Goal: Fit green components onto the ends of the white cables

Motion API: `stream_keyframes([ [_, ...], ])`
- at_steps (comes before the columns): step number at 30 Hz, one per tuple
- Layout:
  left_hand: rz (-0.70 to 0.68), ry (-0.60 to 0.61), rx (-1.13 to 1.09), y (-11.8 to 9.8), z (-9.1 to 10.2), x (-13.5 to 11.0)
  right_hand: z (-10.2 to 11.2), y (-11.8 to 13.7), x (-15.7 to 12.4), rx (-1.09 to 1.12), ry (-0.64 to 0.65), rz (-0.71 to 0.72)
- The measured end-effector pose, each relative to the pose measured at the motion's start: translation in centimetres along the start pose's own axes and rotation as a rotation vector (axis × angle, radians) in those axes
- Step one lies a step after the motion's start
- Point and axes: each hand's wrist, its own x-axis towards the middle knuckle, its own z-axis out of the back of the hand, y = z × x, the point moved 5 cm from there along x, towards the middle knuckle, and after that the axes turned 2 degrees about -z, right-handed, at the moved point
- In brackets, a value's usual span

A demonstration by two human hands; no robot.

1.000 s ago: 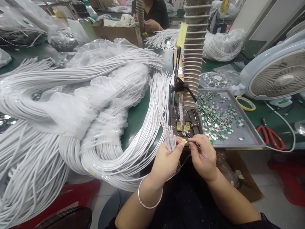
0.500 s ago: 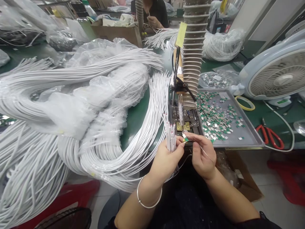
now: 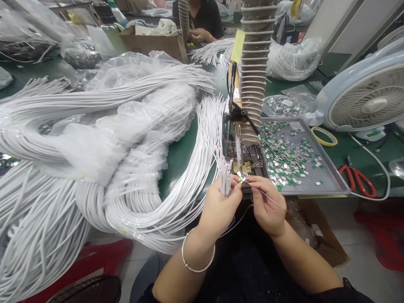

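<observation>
a green-topped bench fills the upper and middle frame. thick coils of white cables sprawl over its left half, partly wrapped in clear plastic bags. right of centre stands a dark soldering fixture, and just beside it lies a grey metal tray strewn with small green and silver parts. further right are a yellow tape ring, red-handled scissors and a white fan. a cardboard box sits at upper centre.

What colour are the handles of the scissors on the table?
Red; the scissors show best in the head view.
</observation>
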Motion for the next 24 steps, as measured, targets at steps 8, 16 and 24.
stream_keyframes([
  [8,-0.017,-0.019,-0.003,-0.70,0.07,0.33,-0.38,0.30,0.72,-0.014,-0.016,0.039],
  [16,-0.068,-0.030,-0.012,-0.85,0.20,0.44,-0.53,0.47,1.07,-0.029,-0.032,0.051],
  [24,-0.047,-0.051,-0.015,-0.84,0.33,0.43,-0.62,0.44,1.06,-0.031,-0.029,0.042],
])
